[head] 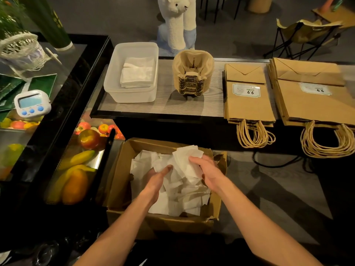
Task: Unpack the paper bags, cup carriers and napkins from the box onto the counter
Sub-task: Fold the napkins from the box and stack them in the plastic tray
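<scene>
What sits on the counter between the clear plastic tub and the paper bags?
A stack of cup carriers, apart from both; head view.

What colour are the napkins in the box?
White; the napkins lie loose in the brown box, clearest in the head view.

The left hand (158,178) has fingers buried under the napkins (184,196); the rightmost paper bags (317,106) run off the frame's edge.
</scene>
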